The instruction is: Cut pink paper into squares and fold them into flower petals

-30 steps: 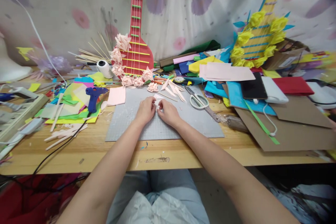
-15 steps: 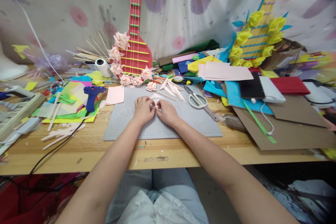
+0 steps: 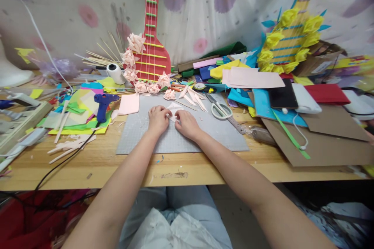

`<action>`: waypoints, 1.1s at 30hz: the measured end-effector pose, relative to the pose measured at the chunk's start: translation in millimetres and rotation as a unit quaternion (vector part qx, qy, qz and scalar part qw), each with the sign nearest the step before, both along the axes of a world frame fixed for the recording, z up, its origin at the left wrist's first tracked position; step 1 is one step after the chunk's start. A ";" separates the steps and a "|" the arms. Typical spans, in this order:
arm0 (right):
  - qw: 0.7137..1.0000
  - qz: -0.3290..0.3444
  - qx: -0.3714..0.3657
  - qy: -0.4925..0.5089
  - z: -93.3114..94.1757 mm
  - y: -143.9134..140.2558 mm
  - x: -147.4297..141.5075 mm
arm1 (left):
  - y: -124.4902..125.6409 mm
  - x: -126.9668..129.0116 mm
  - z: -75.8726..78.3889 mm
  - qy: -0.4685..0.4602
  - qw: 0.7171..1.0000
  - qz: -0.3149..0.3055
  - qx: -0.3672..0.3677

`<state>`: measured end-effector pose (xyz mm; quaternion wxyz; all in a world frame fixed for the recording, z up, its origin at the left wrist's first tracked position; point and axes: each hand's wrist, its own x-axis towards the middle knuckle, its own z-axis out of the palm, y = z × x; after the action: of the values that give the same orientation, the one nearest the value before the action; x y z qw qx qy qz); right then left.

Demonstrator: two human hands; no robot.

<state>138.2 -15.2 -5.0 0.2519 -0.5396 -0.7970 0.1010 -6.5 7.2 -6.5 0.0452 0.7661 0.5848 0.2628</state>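
Observation:
Over the grey cutting mat, a small folded piece of pale pink paper lies between my hands. My left hand has its thumb and fingers curled in at the paper's left edge. From the other side, my right hand pinches the paper with bent fingers. The fingertips partly cover the piece. Just beyond it are a pink paper flower and several pointed pale pink strips. Scissors with pale handles rest at the mat's right side.
A red paper guitar stands behind, rimmed with pink flowers. A yellow one leans at right. The blue glue gun trails a black cord at left. Pink sheets and brown cardboard lie at right.
My hands have drawn slightly apart, and more of the pale paper shows between them. The view has shifted a little.

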 end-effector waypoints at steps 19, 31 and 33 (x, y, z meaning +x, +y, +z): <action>0.999 0.007 -0.006 0.041 -0.8 0.9 2.3 | 0.1 -5.3 5.3 -0.067 0.998 0.019 0.007; 0.945 -0.079 -0.082 0.306 -4.6 22.2 26.3 | 43.3 -23.4 12.0 -0.027 0.987 -0.143 -0.070; 0.947 -0.064 -0.086 0.303 -5.6 22.1 26.7 | 46.2 -18.3 15.1 -0.023 0.985 -0.155 -0.069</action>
<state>164.9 6.8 -10.6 0.4400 -0.5527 -0.6353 0.3120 -24.9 53.5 8.6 0.1516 0.8360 0.4747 0.2297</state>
